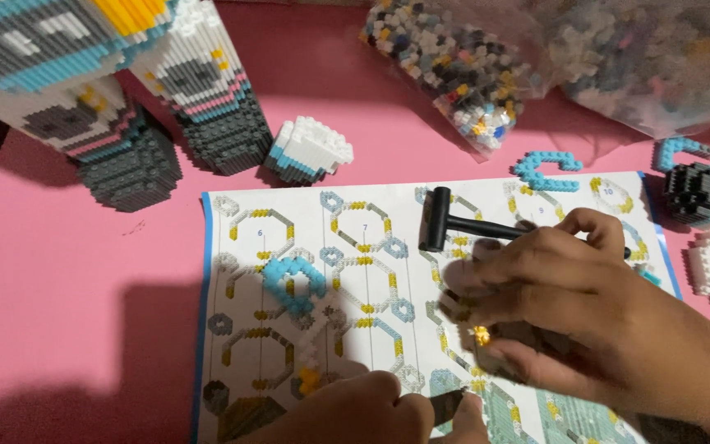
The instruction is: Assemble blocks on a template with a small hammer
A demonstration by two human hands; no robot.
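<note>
2 hands (536,304), 1 hammer (454,224), 1 instruction sheet (371,247), 2 brick bags (470,66).

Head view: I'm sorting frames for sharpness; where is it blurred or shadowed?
Head view: right hand smeared by motion blur; black plastic mallet fairly sharp; broad dark shadow on pink table at lower left; clear bag of mixed small bricks soft.

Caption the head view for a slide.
Right hand holding a small black hammer over a printed instruction sheet on a pink table, left hand below.

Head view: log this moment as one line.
right hand: holds small black hammer, fingers on bricks | left hand: rests on instruction sheet | blue brick ring: on sheet | table: pink
</note>
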